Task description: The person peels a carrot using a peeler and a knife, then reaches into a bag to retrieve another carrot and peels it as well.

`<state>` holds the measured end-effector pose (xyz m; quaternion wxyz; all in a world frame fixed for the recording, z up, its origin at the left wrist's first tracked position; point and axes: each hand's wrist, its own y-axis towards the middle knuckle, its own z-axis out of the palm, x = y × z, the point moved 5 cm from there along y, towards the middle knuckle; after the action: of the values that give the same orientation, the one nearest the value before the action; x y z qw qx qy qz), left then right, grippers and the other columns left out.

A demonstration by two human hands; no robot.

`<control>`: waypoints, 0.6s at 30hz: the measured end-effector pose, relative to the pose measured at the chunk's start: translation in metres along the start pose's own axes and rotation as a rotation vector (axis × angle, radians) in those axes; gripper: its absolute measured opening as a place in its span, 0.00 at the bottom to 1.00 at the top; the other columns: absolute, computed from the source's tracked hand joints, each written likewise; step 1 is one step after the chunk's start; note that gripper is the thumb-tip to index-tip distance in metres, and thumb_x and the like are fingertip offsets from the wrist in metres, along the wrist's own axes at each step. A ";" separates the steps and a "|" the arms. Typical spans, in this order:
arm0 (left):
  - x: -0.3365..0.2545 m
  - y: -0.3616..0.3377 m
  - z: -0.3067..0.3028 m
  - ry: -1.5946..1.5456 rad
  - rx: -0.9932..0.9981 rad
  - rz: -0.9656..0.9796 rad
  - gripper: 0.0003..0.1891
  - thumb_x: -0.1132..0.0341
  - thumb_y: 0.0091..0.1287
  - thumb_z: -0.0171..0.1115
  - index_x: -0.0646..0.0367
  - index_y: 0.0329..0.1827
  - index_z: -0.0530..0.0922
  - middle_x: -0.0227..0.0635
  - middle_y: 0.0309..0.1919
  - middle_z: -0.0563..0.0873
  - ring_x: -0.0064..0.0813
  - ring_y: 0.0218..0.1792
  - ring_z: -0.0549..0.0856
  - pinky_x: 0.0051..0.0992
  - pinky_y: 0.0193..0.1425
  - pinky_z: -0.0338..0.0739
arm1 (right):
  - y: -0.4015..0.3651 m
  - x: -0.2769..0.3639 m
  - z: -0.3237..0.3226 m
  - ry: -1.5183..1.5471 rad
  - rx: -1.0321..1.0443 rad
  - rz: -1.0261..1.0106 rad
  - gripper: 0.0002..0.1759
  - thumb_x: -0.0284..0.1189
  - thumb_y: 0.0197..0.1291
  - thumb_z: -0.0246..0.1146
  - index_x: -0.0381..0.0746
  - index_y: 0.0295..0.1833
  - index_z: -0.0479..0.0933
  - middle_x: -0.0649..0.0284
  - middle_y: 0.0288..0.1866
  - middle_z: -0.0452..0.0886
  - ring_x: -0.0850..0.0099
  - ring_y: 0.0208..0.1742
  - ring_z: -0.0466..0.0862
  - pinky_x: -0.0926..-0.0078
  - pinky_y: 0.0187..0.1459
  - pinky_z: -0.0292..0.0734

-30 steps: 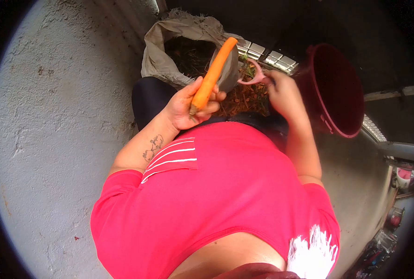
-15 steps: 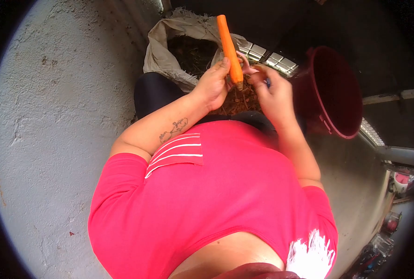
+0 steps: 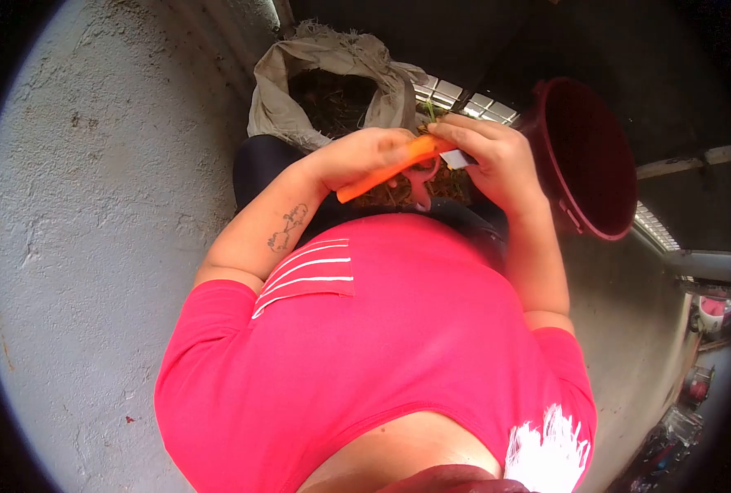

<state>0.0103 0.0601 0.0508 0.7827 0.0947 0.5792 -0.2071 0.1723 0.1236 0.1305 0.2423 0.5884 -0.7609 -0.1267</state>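
Note:
An orange peeled carrot lies slanted between my hands, its lower end to the left. My left hand is closed round its middle. At its upper right end, by some green bits, are the closed fingers of my right hand. A pink tool, which looks like a peeler, hangs below the carrot beside my right hand; its grip on it is partly hidden. A small white and dark piece shows under my right palm. Orange-brown scraps lie beneath the hands.
A whitish woven sack with dark plant matter inside stands open beyond my left hand. To the right is a dark red bucket. A rough grey wall runs along the left. Assorted items lie at the far right.
The carrot has swung from nearly upright to a low slant, its long end now pointing down-left. My right hand has come up to its other end, and the pink tool has moved lower.

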 end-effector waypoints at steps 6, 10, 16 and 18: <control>-0.008 0.004 -0.008 0.768 -0.370 0.342 0.17 0.60 0.62 0.70 0.63 0.48 0.82 0.39 0.44 0.82 0.35 0.45 0.81 0.30 0.51 0.75 | -0.027 -0.049 0.009 0.493 -0.235 0.777 0.34 0.28 0.62 0.66 0.35 0.72 0.65 0.59 0.45 0.82 0.68 0.41 0.80 0.74 0.45 0.78; -0.017 -0.005 -0.001 1.143 -0.634 0.477 0.17 0.65 0.58 0.73 0.63 0.47 0.82 0.44 0.45 0.81 0.43 0.47 0.81 0.34 0.54 0.76 | -0.046 -0.037 0.035 1.250 -0.051 0.883 0.37 0.30 0.71 0.56 0.33 0.80 0.49 0.63 0.42 0.81 0.79 0.35 0.74 0.82 0.40 0.75; -0.025 -0.010 0.016 1.386 -0.704 0.542 0.19 0.70 0.52 0.73 0.63 0.47 0.80 0.42 0.47 0.81 0.45 0.47 0.81 0.37 0.50 0.78 | -0.036 -0.006 0.046 1.283 0.099 0.632 0.42 0.32 0.75 0.52 0.37 0.82 0.34 0.62 0.40 0.80 0.82 0.28 0.69 0.85 0.31 0.69; -0.025 -0.011 0.019 1.443 -0.698 0.577 0.20 0.71 0.50 0.73 0.62 0.47 0.80 0.40 0.47 0.81 0.43 0.46 0.81 0.37 0.48 0.79 | -0.037 -0.006 0.048 1.276 0.083 0.644 0.38 0.34 0.76 0.51 0.36 0.81 0.40 0.64 0.37 0.78 0.83 0.27 0.68 0.86 0.30 0.67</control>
<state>0.0156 0.0482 0.0813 0.2285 0.1008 0.9200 0.3021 0.1799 0.1144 0.0709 0.6430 0.3027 -0.6108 0.3491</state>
